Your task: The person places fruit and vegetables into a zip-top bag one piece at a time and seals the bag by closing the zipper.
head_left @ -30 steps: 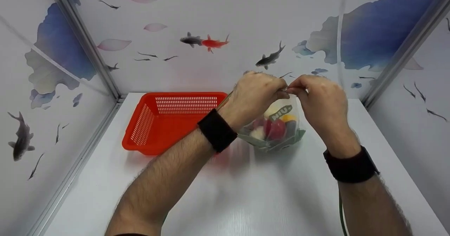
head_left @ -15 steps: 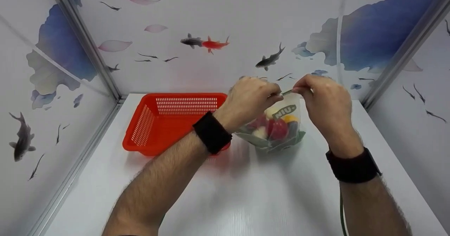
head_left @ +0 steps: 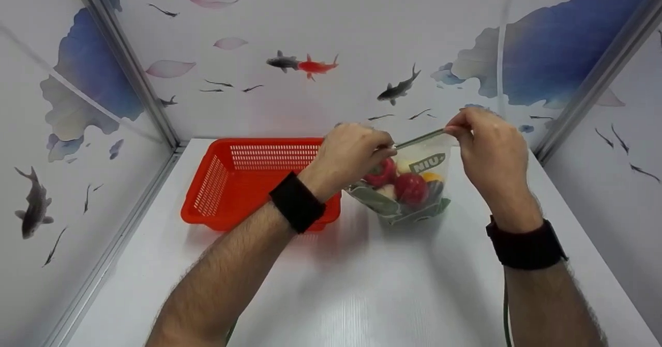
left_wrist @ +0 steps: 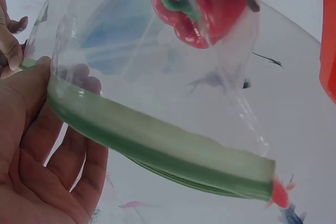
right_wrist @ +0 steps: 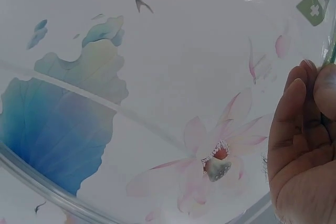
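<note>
A clear zip bag with a green lower part and NIU+ print stands on the table, filled with produce. Inside show a round red fruit, a red bell pepper, something yellow and pale pieces. My left hand pinches the bag's green zip strip between thumb and fingers; part of the strip runs past it in the left wrist view. At the strip's right end, my right hand pinches with thumb and fingertips. Between both hands the strip is stretched taut, slanting up to the right.
A red plastic basket with slotted walls stands left of the bag, partly behind my left forearm. White panels printed with fish and leaves enclose the white table at the back and sides.
My hands have drawn apart along the zip strip: the left slid left and slightly down, the right moved right. More of the strip and the bag's contents now show between them.
</note>
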Demonstrator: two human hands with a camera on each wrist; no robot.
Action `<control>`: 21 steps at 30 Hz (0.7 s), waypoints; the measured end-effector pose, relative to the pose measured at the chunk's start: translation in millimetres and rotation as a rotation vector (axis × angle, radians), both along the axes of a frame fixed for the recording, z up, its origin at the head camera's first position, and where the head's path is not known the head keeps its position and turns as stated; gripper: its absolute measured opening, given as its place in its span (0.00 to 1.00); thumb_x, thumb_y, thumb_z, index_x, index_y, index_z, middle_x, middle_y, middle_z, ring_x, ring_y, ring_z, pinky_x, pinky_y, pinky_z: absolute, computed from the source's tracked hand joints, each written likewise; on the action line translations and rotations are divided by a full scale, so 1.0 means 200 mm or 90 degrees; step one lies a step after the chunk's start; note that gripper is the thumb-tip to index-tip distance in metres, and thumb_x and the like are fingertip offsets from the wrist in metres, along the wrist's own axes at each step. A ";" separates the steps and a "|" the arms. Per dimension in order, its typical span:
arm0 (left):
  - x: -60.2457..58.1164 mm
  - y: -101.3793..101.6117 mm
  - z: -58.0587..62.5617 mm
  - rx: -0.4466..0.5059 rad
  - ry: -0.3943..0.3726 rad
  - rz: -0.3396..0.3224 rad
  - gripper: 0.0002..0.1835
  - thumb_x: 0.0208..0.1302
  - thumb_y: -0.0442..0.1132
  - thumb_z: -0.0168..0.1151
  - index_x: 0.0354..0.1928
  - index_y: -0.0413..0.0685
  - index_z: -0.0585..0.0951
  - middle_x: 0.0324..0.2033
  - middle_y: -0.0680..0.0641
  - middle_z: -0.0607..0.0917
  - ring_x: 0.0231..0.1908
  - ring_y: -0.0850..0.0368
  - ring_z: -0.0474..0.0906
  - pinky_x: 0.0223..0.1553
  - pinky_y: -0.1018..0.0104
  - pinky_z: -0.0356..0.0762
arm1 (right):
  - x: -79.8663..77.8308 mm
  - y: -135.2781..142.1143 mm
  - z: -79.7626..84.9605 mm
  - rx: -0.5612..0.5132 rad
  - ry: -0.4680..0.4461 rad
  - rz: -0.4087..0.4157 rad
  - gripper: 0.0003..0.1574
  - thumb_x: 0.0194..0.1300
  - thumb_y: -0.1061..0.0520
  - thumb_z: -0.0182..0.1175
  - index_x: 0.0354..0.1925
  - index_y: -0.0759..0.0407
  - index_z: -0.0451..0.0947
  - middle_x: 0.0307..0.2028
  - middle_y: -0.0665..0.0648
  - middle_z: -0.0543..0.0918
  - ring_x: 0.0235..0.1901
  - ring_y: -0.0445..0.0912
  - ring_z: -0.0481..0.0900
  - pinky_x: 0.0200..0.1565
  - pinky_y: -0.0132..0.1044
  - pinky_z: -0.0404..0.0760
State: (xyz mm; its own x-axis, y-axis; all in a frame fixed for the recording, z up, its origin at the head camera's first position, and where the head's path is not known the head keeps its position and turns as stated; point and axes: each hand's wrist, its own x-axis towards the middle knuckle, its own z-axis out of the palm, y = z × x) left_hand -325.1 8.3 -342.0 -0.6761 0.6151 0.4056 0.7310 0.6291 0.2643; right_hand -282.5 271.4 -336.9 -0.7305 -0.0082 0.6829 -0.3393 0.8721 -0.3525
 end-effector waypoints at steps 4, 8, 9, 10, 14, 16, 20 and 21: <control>-0.01 -0.05 -0.03 0.011 -0.008 -0.001 0.11 0.83 0.45 0.75 0.55 0.47 0.97 0.40 0.45 0.98 0.39 0.48 0.93 0.46 0.55 0.92 | 0.00 0.03 0.00 -0.009 -0.008 -0.005 0.11 0.81 0.55 0.75 0.49 0.64 0.91 0.45 0.70 0.95 0.44 0.69 0.92 0.44 0.68 0.83; -0.03 -0.10 -0.07 0.015 -0.015 0.009 0.11 0.82 0.44 0.76 0.55 0.48 0.97 0.41 0.45 0.99 0.40 0.49 0.93 0.50 0.54 0.93 | 0.00 0.06 -0.02 -0.020 -0.015 -0.017 0.12 0.83 0.55 0.73 0.49 0.65 0.89 0.45 0.71 0.94 0.45 0.70 0.91 0.45 0.67 0.82; -0.03 -0.12 -0.07 0.016 -0.018 0.013 0.10 0.82 0.44 0.76 0.55 0.48 0.97 0.41 0.45 0.99 0.40 0.48 0.93 0.50 0.54 0.93 | 0.00 0.07 -0.02 -0.023 -0.017 -0.018 0.12 0.83 0.56 0.73 0.49 0.66 0.89 0.45 0.71 0.94 0.46 0.70 0.91 0.46 0.67 0.82; -0.03 -0.13 -0.08 0.017 -0.019 0.016 0.10 0.82 0.44 0.76 0.56 0.48 0.97 0.42 0.46 0.99 0.41 0.49 0.94 0.50 0.54 0.94 | 0.01 0.08 -0.02 -0.025 -0.017 -0.020 0.12 0.83 0.56 0.73 0.50 0.66 0.89 0.45 0.71 0.93 0.46 0.70 0.91 0.46 0.67 0.82; -0.04 -0.17 -0.09 0.021 -0.019 0.029 0.10 0.82 0.43 0.77 0.55 0.48 0.97 0.41 0.46 0.99 0.40 0.48 0.93 0.49 0.54 0.94 | 0.01 0.11 -0.04 -0.028 -0.017 -0.028 0.13 0.84 0.55 0.72 0.50 0.65 0.88 0.45 0.71 0.92 0.47 0.71 0.91 0.47 0.69 0.83; -0.04 -0.19 -0.09 0.020 -0.016 0.036 0.10 0.82 0.44 0.77 0.55 0.48 0.98 0.42 0.46 0.99 0.41 0.49 0.93 0.50 0.54 0.94 | 0.01 0.12 -0.04 -0.030 -0.017 -0.034 0.13 0.84 0.54 0.72 0.50 0.65 0.88 0.45 0.71 0.92 0.47 0.71 0.90 0.47 0.70 0.83; -0.04 -0.24 -0.10 0.022 -0.017 0.049 0.11 0.82 0.45 0.76 0.56 0.49 0.98 0.42 0.47 0.99 0.40 0.50 0.93 0.50 0.56 0.94 | 0.02 0.16 -0.06 -0.030 -0.030 -0.047 0.14 0.85 0.53 0.70 0.51 0.66 0.87 0.45 0.72 0.91 0.47 0.73 0.90 0.48 0.71 0.83; -0.04 -0.25 -0.10 0.024 -0.017 0.050 0.11 0.82 0.44 0.76 0.56 0.49 0.97 0.41 0.47 0.99 0.39 0.50 0.92 0.49 0.56 0.94 | 0.02 0.18 -0.07 -0.029 -0.034 -0.051 0.14 0.86 0.53 0.70 0.51 0.66 0.87 0.45 0.72 0.91 0.47 0.73 0.90 0.48 0.71 0.84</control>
